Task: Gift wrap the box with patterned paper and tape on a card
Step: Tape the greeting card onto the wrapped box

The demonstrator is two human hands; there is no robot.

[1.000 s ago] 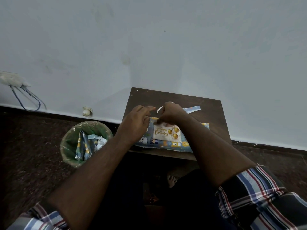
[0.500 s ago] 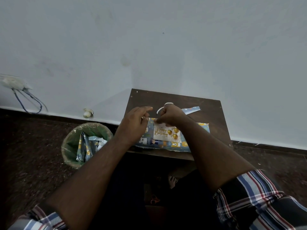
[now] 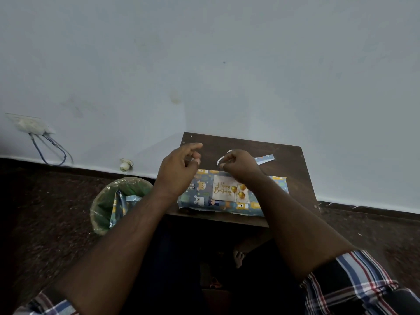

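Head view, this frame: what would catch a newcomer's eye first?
The wrapped box in blue bear-patterned paper on the small dark table, with a Happy Birthday card lying on top. Just above its far edge, the right hand holds a white tape roll while the left hand pinches near it. On the floor to the left stands a green-lined bin holding paper scraps.

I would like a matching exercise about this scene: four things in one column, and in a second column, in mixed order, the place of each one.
Things:
1. birthday card
2. paper strip
3. green bin
4. wrapped box

Places:
A. on the floor, left of the table
B. on the table's near part
C. on top of the patterned wrapping
D. on the table, behind the right hand

Pairs: 1-C, 2-D, 3-A, 4-B
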